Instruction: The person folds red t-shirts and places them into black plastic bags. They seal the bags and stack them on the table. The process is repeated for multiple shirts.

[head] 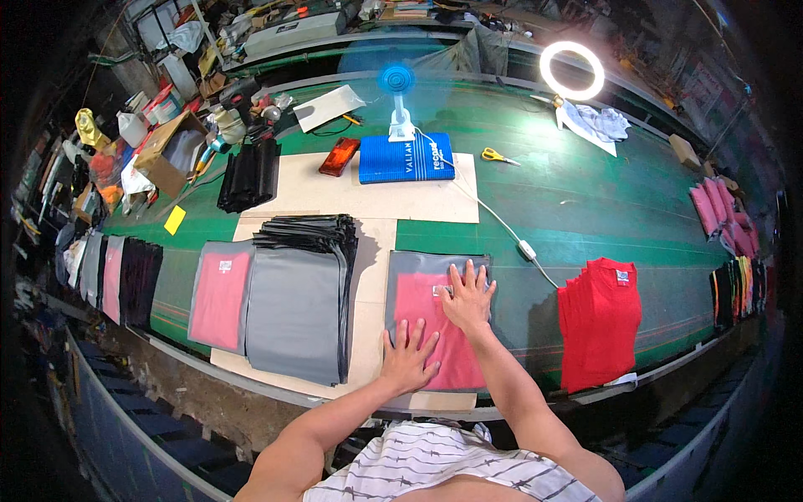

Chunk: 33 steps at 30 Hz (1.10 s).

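Observation:
A red folded garment in a translucent plastic bag (411, 301) lies flat before me on the green table. My left hand (409, 359) rests on its lower left part with the fingers spread. Higher up, near the garment's label, my right hand (468, 295) presses on the bag, fingers apart. To the left is a tall stack of grey plastic bags (295, 314) with black edges, and beside it another bagged red garment (218, 295). A stack of folded red garments (602, 320) stands to the right of my hands.
Beyond my hands are a blue record book (408, 169) with a small fan (401, 122) on it, a phone (339, 157), yellow scissors (500, 156) and a white cable (495, 216). A lit ring light (571, 47) stands at the back. Black rolled plastic (248, 176) lies left.

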Each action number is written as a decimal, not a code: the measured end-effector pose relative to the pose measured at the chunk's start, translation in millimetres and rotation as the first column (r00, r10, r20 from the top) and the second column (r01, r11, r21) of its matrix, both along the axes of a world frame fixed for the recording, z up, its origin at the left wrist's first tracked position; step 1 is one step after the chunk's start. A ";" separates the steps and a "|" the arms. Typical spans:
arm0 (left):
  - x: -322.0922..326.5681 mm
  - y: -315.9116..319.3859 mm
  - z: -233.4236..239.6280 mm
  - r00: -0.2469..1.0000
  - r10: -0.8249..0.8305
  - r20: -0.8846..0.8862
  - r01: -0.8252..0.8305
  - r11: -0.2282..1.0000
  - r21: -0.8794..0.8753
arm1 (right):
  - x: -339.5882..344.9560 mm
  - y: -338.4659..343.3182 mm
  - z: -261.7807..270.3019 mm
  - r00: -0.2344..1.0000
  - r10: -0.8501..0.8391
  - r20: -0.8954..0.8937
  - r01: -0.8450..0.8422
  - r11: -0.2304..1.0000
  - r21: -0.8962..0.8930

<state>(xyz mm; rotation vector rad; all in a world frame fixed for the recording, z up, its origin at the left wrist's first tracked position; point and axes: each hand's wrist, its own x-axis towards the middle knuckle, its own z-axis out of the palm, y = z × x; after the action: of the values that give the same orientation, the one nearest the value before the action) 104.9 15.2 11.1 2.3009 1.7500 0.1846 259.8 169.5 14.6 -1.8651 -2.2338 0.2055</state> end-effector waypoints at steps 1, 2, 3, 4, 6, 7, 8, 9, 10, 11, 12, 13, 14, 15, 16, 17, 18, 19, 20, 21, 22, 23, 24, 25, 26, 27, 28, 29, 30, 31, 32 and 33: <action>0.8 0.8 -0.1 1.000 0.000 -0.001 0.000 1.000 -0.007 | 0.4 2.8 -1.5 1.000 -0.018 -0.005 0.017 1.000 -0.013; 1.6 1.4 0.0 1.000 -0.002 -0.002 0.002 1.000 -0.014 | 1.2 2.6 -3.1 1.000 -0.014 -0.005 0.014 1.000 -0.016; 1.9 1.9 2.0 1.000 0.003 0.004 -0.003 0.999 -0.039 | 1.4 2.7 -3.0 1.000 -0.010 -0.003 0.010 1.000 -0.016; 1.3 1.4 5.8 1.000 0.006 0.010 -0.005 0.998 -0.064 | 1.8 2.7 -2.8 1.000 -0.007 -0.001 0.007 1.000 -0.016; 2.3 3.4 1.9 0.999 0.031 0.032 -0.029 0.998 -0.060 | 1.2 2.7 -0.6 1.000 -0.009 -0.001 0.009 1.000 -0.020; 3.1 6.4 -7.0 0.997 0.053 0.048 -0.051 0.998 -0.032 | 0.3 2.9 0.1 1.000 -0.008 -0.001 0.008 1.000 -0.021; 3.7 9.7 -14.0 0.995 0.073 0.065 -0.073 0.997 -0.004 | 0.2 3.4 -0.5 1.000 -0.012 -0.008 0.012 1.000 -0.013; 4.0 19.2 -14.9 0.995 0.081 0.058 -0.083 0.996 0.022 | 1.3 3.7 -1.9 1.000 -0.020 -0.015 0.020 1.000 -0.007; 3.3 36.0 -11.8 0.994 0.092 0.051 -0.095 0.994 0.047 | 1.8 3.6 -2.4 0.999 -0.025 -0.020 0.025 1.000 -0.001; 2.3 53.5 -8.5 0.994 0.103 0.045 -0.106 0.992 0.072 | 1.3 3.2 -2.9 0.999 -0.024 -0.022 0.024 1.000 0.001; 0.9 70.0 -6.2 0.991 0.114 0.069 -0.121 0.988 0.099 | 0.8 3.1 -1.7 1.000 -0.021 -0.021 0.021 1.000 0.006; -1.3 85.5 -8.0 0.991 0.105 0.085 -0.113 0.988 0.106 | 0.7 4.2 0.1 1.000 -0.015 -0.021 0.016 1.000 0.013; -3.7 100.6 -12.4 0.990 0.095 0.100 -0.106 0.988 0.114 | 1.8 5.1 -2.5 1.000 -0.013 -0.027 0.014 0.999 0.037; -4.8 114.1 -13.2 0.990 0.083 0.113 -0.096 0.988 0.123 | 2.2 5.7 -5.3 0.999 -0.013 -0.034 0.015 0.998 0.062; -4.4 123.9 -13.7 0.988 0.077 0.133 -0.094 0.988 0.119 | 3.1 6.3 -7.9 0.999 -0.012 -0.042 0.016 0.996 0.087; -3.7 128.0 -14.0 0.991 0.084 0.103 -0.094 0.990 0.102 | 3.7 6.9 -10.4 0.999 -0.014 -0.047 0.017 0.997 0.077; -2.2 130.8 -12.9 0.994 0.087 0.073 -0.092 0.992 0.081 | 3.3 6.5 -9.9 0.998 -0.019 -0.052 0.022 0.998 0.063; -0.8 133.1 -11.3 0.995 0.089 0.043 -0.092 0.994 0.060 | 3.7 6.7 -10.0 0.998 -0.024 -0.057 0.027 0.998 0.049; 0.2 134.6 -10.9 0.995 0.090 0.045 -0.092 0.994 0.058 | 5.2 8.2 -13.4 0.998 -0.027 -0.059 0.031 0.998 0.059; 0.3 134.3 -10.9 0.995 0.087 0.045 -0.090 0.994 0.054 | 5.5 8.9 -15.0 0.997 -0.034 -0.062 0.038 0.997 0.067; 0.3 134.5 -10.9 0.995 0.086 0.045 -0.088 0.995 0.050 | 6.4 9.9 -16.5 0.997 -0.040 -0.066 0.045 0.996 0.076; 0.3 135.3 -10.9 0.996 0.081 0.047 -0.084 0.995 0.053 | 8.8 11.0 -17.7 0.994 -0.053 -0.091 0.062 0.993 0.097; -0.6 134.7 -10.8 0.995 0.082 0.049 -0.085 0.995 0.054 | 9.2 11.8 -9.3 0.991 -0.060 -0.118 0.074 0.990 0.117; -1.3 134.2 -10.7 0.995 0.083 0.050 -0.086 0.995 0.054 | 9.7 13.7 -3.8 0.987 -0.067 -0.144 0.087 0.987 0.136; -1.7 134.3 -10.6 0.995 0.087 0.047 -0.089 0.995 0.044 | 12.0 17.3 -3.1 0.988 -0.057 -0.146 0.078 0.988 0.137; -1.1 135.2 -9.3 0.995 0.086 0.044 -0.087 0.996 0.033 | 16.5 20.4 -2.2 0.987 -0.053 -0.148 0.074 0.988 0.138; -0.4 136.1 -8.0 0.996 0.084 0.041 -0.085 0.996 0.022 | 19.6 21.4 -1.4 0.987 -0.049 -0.151 0.071 0.988 0.139; -0.2 135.8 -6.5 0.995 0.090 0.047 -0.092 0.995 0.027 | 19.9 19.2 -1.2 0.988 -0.060 -0.144 0.078 0.990 0.117; 0.7 137.3 -1.3 0.994 0.098 0.056 -0.100 0.994 0.035 | 18.7 18.1 2.6 0.988 -0.069 -0.136 0.083 0.992 0.098; 2.5 140.3 1.4 0.992 0.104 0.064 -0.107 0.993 0.043 | 18.2 17.8 4.2 0.989 -0.079 -0.127 0.089 0.993 0.079; 5.3 148.5 0.0 0.994 0.085 0.073 -0.090 0.993 0.076 | 19.3 18.8 3.5 0.988 -0.084 -0.126 0.094 0.992 0.078; 7.7 160.5 -2.5 0.995 0.066 0.080 -0.074 0.991 0.108 | 20.1 19.1 3.0 0.988 -0.088 -0.127 0.098 0.992 0.076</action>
<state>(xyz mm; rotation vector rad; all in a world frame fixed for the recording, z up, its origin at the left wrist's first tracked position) 112.5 175.7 8.6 2.2757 1.8261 0.3868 279.9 188.5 17.6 -1.8554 -2.0380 0.2037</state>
